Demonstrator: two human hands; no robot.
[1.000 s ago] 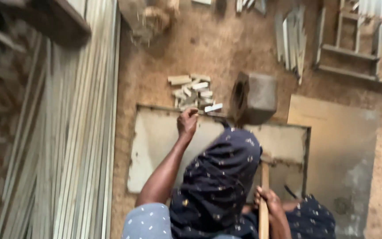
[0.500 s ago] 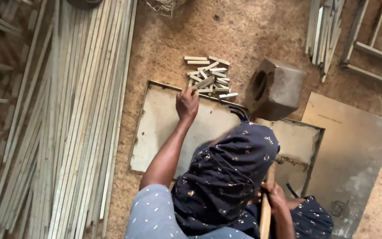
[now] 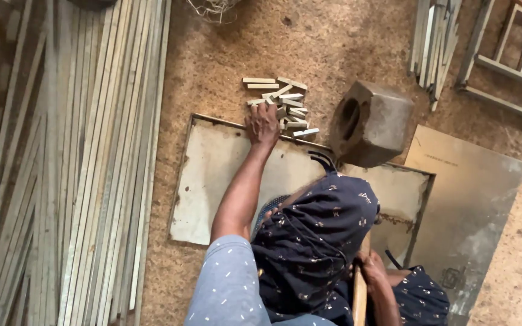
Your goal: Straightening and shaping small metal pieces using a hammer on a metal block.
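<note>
My left hand (image 3: 262, 124) reaches forward over the far edge of a pale metal sheet (image 3: 212, 181). Its fingertips rest on the near side of a pile of short wooden pieces (image 3: 285, 102) lying on the dirt floor. The fingers hide whether any piece is gripped. My right hand (image 3: 373, 268) is low at the bottom, closed around an upright wooden handle (image 3: 359, 299). Dark patterned cloth (image 3: 315, 241) over my knee covers part of the sheet.
A hollow concrete block (image 3: 370, 124) stands right of the pile. Long wooden strips (image 3: 80, 169) lie in a bundle along the left. A grey board (image 3: 472, 199) lies at the right. Wooden frames (image 3: 502, 54) and more slats (image 3: 433, 42) lie at the top right.
My left hand has moved forward from the sheet's edge onto the pile of wooden pieces. The view has tilted down a little. My right hand stays on the handle.
</note>
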